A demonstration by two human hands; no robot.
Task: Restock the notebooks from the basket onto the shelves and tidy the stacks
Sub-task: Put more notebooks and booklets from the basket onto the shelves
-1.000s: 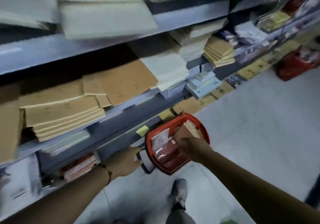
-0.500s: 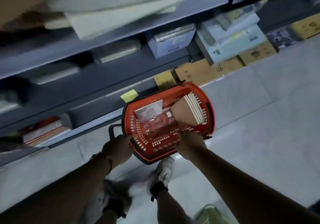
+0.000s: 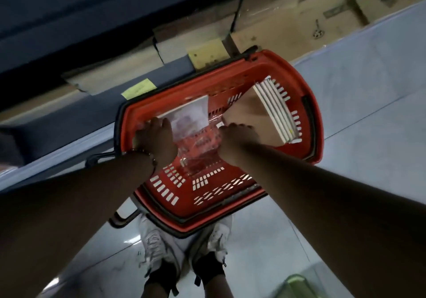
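Basket: a red plastic basket (image 3: 214, 196) with slotted walls stands on the pale tiled floor (image 3: 345, 104), hard against the foot of the shelving; its dark handles are folded down along the rim.
Notebooks: a brown-covered stack (image 3: 255, 117) lies at the right end of the basket, its white page edges turned up and to the right; beside it toward the middle lies a clear-wrapped pack (image 3: 196, 136) showing a pale printed sheet above and red below.
Left hand: the left hand (image 3: 154, 138) is down inside the basket at the left edge of the wrapped pack, fingers curled onto it; a beaded bracelet (image 3: 147, 157) sits at the wrist.
Right hand: the right hand (image 3: 237, 140) is in the basket between the pack and the brown stack, fingers bent down where the two meet; which one it grips I cannot tell.
Shelving: a grey-blue base (image 3: 96, 117) runs behind the basket, with flat cardboard boxes (image 3: 299, 27) pushed beneath it.
Labels and writing: a yellow tag (image 3: 139, 89) is stuck on the shelf edge and a yellowish card (image 3: 207, 54) sits just behind the basket rim; the print on both, and on the pack, is too blurred to read.
Feet: two white trainers (image 3: 159, 247) show just under the near end of the basket.
Corner: something pale green (image 3: 297, 286) sits low right on the floor.
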